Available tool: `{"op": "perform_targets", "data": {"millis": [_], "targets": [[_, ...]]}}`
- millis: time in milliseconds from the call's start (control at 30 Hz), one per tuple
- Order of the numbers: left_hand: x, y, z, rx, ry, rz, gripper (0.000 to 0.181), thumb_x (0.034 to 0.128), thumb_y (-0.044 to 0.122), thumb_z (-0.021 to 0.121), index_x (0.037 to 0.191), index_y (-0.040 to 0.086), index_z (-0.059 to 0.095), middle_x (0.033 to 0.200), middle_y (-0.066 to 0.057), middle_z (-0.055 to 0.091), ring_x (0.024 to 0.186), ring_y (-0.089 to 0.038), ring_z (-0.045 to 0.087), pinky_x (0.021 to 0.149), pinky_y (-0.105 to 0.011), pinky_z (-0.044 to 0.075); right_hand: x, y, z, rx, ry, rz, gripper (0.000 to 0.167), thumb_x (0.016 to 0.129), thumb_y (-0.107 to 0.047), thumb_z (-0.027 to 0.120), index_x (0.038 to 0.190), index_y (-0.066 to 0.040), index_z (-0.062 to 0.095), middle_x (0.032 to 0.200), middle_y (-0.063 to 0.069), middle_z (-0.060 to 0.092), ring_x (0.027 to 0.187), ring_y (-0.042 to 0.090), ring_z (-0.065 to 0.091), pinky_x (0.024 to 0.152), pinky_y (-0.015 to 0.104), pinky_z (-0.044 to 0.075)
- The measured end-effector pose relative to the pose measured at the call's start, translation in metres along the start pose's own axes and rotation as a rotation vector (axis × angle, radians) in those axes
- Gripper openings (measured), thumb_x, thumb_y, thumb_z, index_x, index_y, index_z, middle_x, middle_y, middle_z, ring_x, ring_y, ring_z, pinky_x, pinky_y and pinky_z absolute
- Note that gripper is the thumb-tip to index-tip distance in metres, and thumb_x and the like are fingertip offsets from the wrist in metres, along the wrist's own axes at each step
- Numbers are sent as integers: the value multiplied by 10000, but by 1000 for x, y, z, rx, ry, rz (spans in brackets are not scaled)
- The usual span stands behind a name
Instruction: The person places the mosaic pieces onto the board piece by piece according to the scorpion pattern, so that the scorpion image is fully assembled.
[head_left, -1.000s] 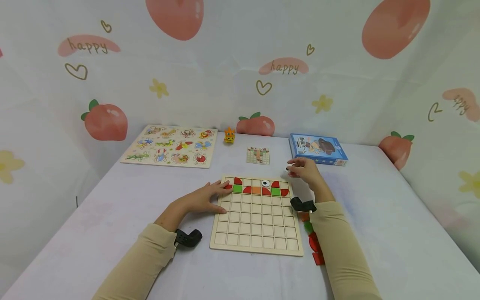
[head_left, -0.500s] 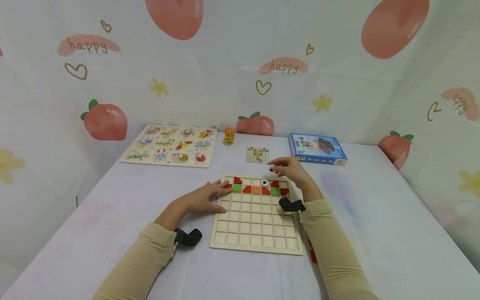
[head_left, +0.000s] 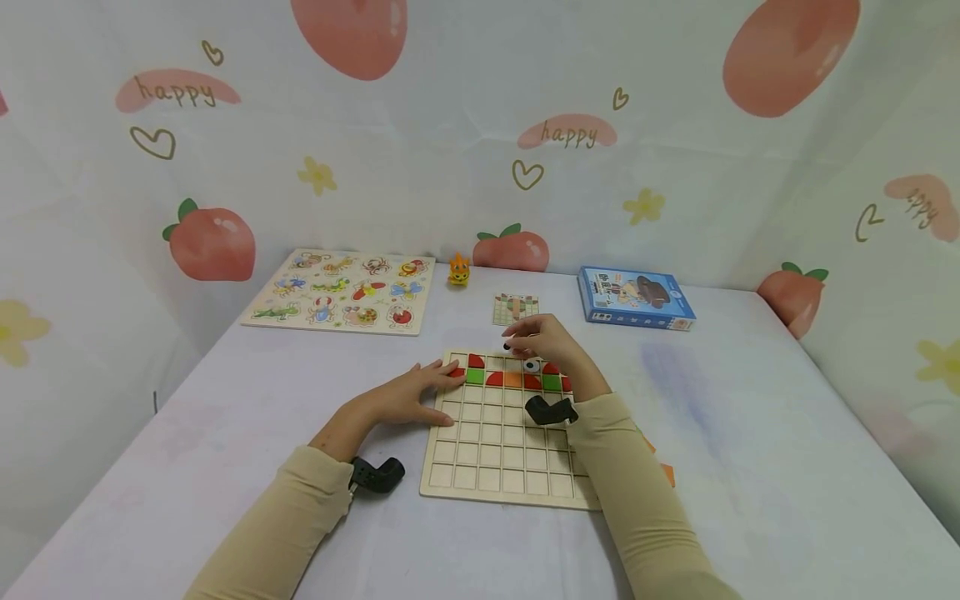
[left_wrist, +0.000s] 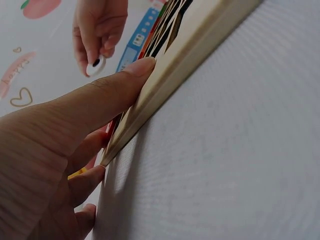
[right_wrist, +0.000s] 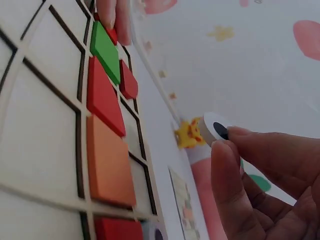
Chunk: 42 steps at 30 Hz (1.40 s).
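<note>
A wooden grid board (head_left: 491, 456) lies before me, with red, green and orange pieces in its two far rows. A white round eye piece (head_left: 532, 365) with a black dot sits in the farthest row. My left hand (head_left: 405, 398) rests on the board's left edge, thumb (left_wrist: 140, 67) on the rim and fingertips at the far left corner. Between thumb and fingertips, my right hand (head_left: 551, 343) pinches another white eye piece (right_wrist: 212, 129), held above the board's far edge. The right forearm hides part of the board's right side.
Loose orange pieces (head_left: 668, 475) show beside the right sleeve. Behind the board lies a small pattern card (head_left: 506, 310), partly covered by the right hand. Farther back are an insect puzzle board (head_left: 341, 312), a yellow-orange toy figure (head_left: 459, 271) and a blue box (head_left: 633, 298).
My right hand has moved left, from beyond the board's far right corner to above its far edge, carrying the eye piece. The left hand has stayed in place.
</note>
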<state>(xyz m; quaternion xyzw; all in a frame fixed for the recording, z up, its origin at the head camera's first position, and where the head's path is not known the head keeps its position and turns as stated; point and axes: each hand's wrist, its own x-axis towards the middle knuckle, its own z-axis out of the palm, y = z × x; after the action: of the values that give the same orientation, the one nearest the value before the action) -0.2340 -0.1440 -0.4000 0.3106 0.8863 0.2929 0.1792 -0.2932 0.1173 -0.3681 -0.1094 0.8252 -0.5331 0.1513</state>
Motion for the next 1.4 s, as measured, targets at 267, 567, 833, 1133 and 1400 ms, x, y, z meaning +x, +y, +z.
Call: {"op": "perform_targets", "data": {"millis": [267, 567, 833, 1133, 1400], "targets": [[2, 1, 1, -4, -5, 2, 725, 814, 414, 688, 1419, 135, 402, 1559, -65, 187, 1460, -278, 27, 1178, -530, 1, 8, 8, 13, -62, 18, -25, 180, 882, -54, 619, 1012, 66, 649, 891, 121, 654, 687, 120, 609, 670, 255, 564], [3, 0, 2, 0, 0, 7, 721, 817, 402, 687, 1420, 129, 399, 1560, -70, 179, 1460, -279, 24, 1176, -536, 0, 9, 10, 20, -118, -23, 22, 178, 889, -53, 606, 1019, 37, 687, 912, 158, 676, 632, 114, 599, 593, 220, 541], [3, 0, 1, 1, 3, -1, 725, 811, 414, 689, 1418, 138, 405, 1560, -68, 181, 1459, -283, 27, 1177, -533, 0, 11, 13, 22, -183, -28, -3, 181, 885, -53, 608, 1022, 16, 704, 968, 177, 690, 627, 86, 598, 580, 200, 530], [3, -2, 0, -11, 4, -3, 726, 809, 420, 689, 1415, 134, 409, 1559, -71, 186, 1460, -280, 23, 1175, -538, -4, 11, 15, 24, -232, -9, -36, 155, 875, -53, 625, 979, 20, 715, 944, 173, 701, 632, 84, 581, 563, 188, 492], [1, -1, 1, -18, 4, 1, 725, 811, 414, 689, 1416, 130, 406, 1558, -77, 186, 1459, -287, 24, 1174, -540, -7, 12, 12, 17, -250, -35, -18, 189, 894, -96, 609, 1021, -5, 714, 1031, 162, 675, 596, 103, 520, 532, 201, 449]]}}
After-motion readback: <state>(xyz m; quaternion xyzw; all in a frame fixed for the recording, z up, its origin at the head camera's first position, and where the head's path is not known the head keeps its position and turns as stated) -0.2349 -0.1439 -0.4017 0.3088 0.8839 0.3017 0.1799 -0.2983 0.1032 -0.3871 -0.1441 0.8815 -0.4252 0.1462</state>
